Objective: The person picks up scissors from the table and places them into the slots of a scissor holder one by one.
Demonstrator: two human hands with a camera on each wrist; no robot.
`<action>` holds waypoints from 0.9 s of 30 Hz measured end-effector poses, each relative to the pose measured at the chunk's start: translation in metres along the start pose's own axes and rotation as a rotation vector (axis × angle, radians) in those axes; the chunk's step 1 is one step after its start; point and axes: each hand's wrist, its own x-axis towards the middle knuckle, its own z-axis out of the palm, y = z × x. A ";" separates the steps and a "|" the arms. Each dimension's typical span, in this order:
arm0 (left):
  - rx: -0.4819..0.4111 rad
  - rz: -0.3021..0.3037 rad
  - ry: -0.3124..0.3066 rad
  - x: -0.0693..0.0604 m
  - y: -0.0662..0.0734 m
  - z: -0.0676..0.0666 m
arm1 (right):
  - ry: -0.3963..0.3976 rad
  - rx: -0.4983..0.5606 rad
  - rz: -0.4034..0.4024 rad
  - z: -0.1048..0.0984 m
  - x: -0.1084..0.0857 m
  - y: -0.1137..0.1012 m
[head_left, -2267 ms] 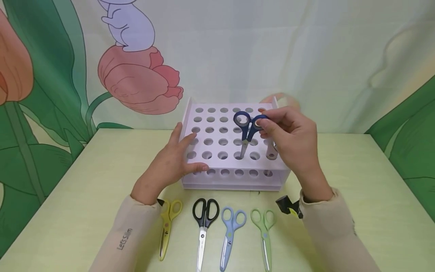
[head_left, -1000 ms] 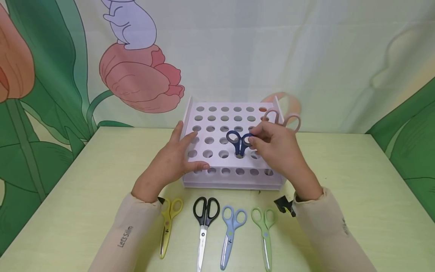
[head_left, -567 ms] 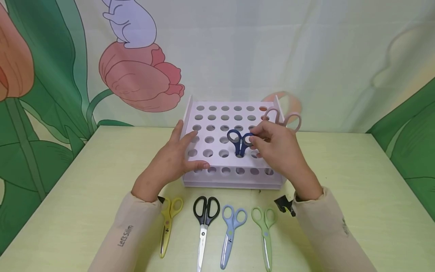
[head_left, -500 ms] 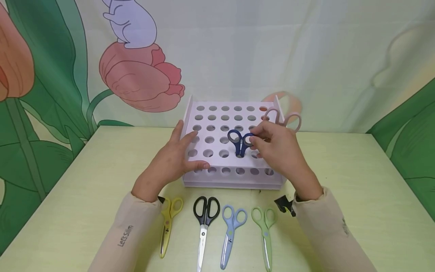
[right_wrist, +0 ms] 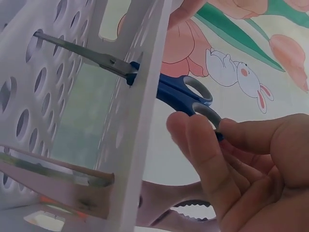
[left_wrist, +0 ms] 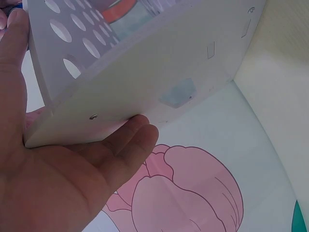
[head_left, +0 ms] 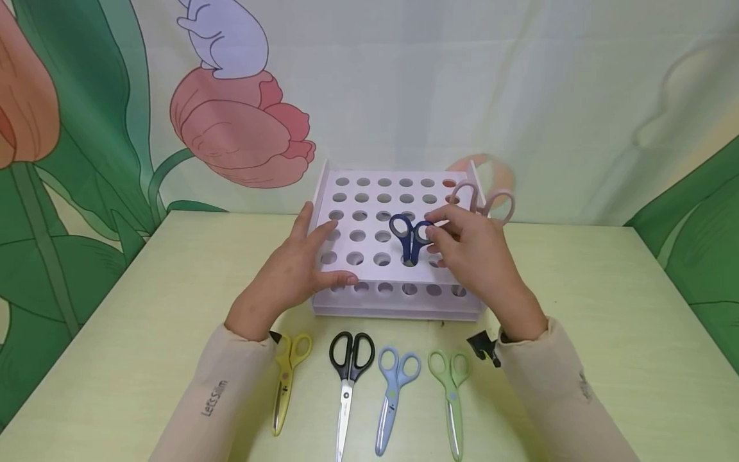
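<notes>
Dark blue scissors stand in a front-row hole of the white perforated rack. My right hand pinches their right finger loop. In the right wrist view, the blades of the blue scissors pass through the top panel, and the tip reaches a hole in the lower panel. Pink scissors stand in the rack at its right side, partly behind my right hand. My left hand holds the rack's left side, thumb on the top panel's front edge; in the left wrist view, fingers lie along the side wall.
On the table in front of the rack lie yellow scissors, black-handled scissors, light blue scissors and green scissors. A printed curtain hangs behind the rack.
The blue scissors have gone from above the rack down into the front-row hole, with my right hand moving down and left. Since then they have risen slightly. My left hand has stayed on the rack.
</notes>
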 end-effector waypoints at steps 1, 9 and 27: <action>-0.001 0.000 0.000 0.000 0.000 0.000 | 0.001 -0.020 -0.006 0.000 0.000 -0.001; 0.001 0.002 0.002 0.000 -0.001 -0.001 | 0.035 -0.211 -0.117 -0.003 -0.004 -0.003; -0.015 -0.001 0.006 -0.001 0.000 -0.001 | -0.126 0.009 -0.134 -0.028 -0.031 0.011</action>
